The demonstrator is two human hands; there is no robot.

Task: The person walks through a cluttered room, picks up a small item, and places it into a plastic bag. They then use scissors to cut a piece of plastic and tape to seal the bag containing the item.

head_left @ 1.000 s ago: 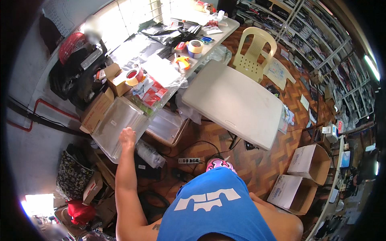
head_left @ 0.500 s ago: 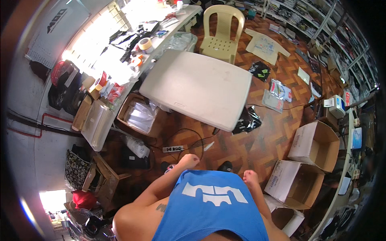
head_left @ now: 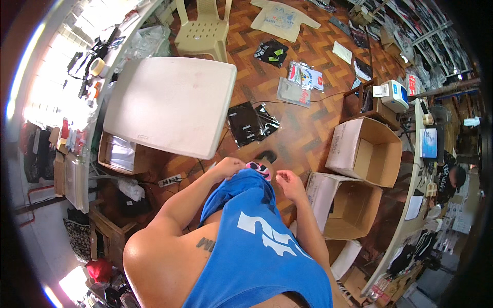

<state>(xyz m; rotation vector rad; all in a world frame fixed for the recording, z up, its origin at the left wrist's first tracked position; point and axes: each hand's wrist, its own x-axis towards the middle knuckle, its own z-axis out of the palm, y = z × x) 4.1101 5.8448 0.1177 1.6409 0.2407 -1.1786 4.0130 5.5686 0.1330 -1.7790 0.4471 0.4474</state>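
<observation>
the person's left hand [head_left: 229, 167] is at the far left edge of the blue shirt [head_left: 246, 251], its fingers curled narrow; one cannot tell whether they pinch the cloth. the right hand [head_left: 291, 186] hangs just right of the shirt's far end, fingers loosely bent, with a narrow gap between thumb and fingertips. the shirt is on the person's body, in the near middle of the scene, and a pink and black patterned cloth [head_left: 261, 169] shows at its far end, between the hands. right of the right hand stands an open cardboard box [head_left: 357, 200], with a second box [head_left: 345, 146] beyond it. far left of the hands is a white table [head_left: 169, 105], and beyond that a cream plastic chair [head_left: 203, 32]. a black packet [head_left: 243, 123] lies on the floor right of the table.
</observation>
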